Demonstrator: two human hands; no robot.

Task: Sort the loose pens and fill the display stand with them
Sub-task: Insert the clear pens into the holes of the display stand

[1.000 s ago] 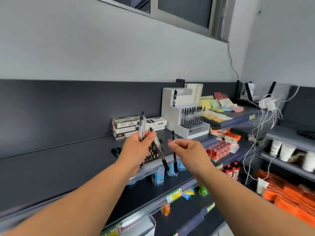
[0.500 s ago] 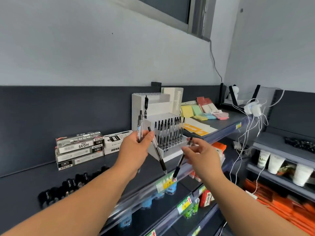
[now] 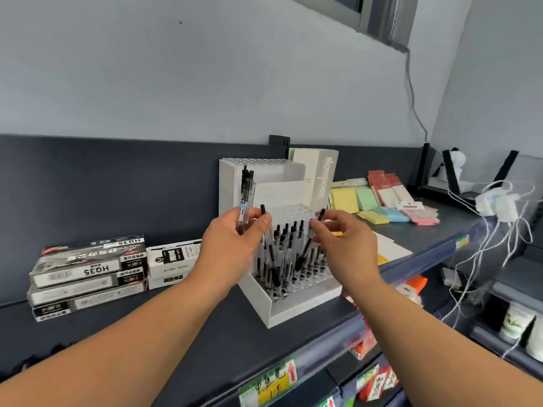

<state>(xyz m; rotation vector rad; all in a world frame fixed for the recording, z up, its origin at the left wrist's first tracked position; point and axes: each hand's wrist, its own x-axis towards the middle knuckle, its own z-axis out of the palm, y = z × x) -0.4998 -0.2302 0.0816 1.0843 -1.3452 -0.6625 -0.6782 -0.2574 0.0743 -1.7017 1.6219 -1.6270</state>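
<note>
Shelf front: a yellow price label (image 3: 267,383) was on the lip of the dark shelf (image 3: 191,342).

Both forearms reached in over the shelf. The left hand (image 3: 232,248) had its fingers (image 3: 258,223) curled round a bundle of pens (image 3: 245,198) held upright, caps up. One slanted pen (image 3: 271,257) hung from the same grip, its tip down among the stand's rows. The right hand (image 3: 346,245) pinched a single pen (image 3: 305,251) between thumb and forefinger, the other fingers loosely spread. That pen leaned tip-down over the right part of the rack.

The white display stand (image 3: 293,304) sat just behind the hands. Its front tier was partly filled with standing pens (image 3: 286,245); the upper tier looked bare.

Left of it lay stacked pen boxes (image 3: 88,268), and far right, sticky notes (image 3: 382,207).

Risks, as judged:
- The single pen was tilted. Its tip could miss a free hole and skid, tipping neighbours.
- The slanted pen could snag standing pens if the left hand lifted.
- The bundle's grip looked low; a pen could slide out.
- The stand seemed light, so a push might shift it toward the edge.
</note>
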